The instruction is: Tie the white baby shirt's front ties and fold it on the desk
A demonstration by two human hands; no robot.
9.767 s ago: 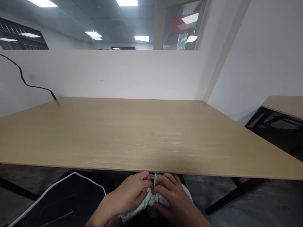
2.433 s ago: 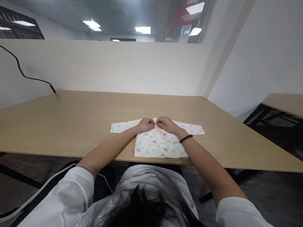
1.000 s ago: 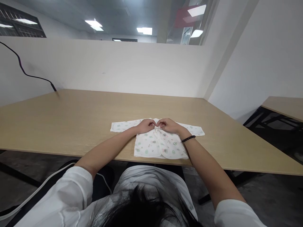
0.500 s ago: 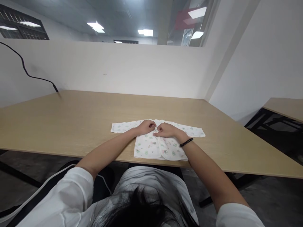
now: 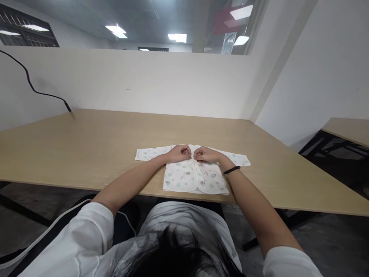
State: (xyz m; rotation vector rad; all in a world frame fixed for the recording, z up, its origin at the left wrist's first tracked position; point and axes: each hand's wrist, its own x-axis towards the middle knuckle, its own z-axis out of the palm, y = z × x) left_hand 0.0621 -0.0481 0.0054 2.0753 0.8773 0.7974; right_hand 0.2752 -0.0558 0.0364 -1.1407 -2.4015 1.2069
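A small white baby shirt [image 5: 184, 179] with a printed pattern lies flat on the light wooden table [image 5: 86, 150], sleeves spread to both sides, near the front edge. My left hand [image 5: 179, 153] and my right hand [image 5: 206, 154] meet at the shirt's neckline. Both pinch the fabric at the top of the front opening. A dark bead bracelet [image 5: 231, 170] circles my right wrist.
A white partition [image 5: 144, 84] runs along the table's back and right sides. A black cable [image 5: 31, 89] hangs over the partition at the far left and touches the tabletop. A second table [image 5: 348, 130] stands to the right. A white cable [image 5: 43, 234] runs below the table's front edge.
Ten seconds ago both hands held the bunched cloth below the table edge; it now lies spread on the table. In the last half second my right hand moved slightly back up to the neckline.
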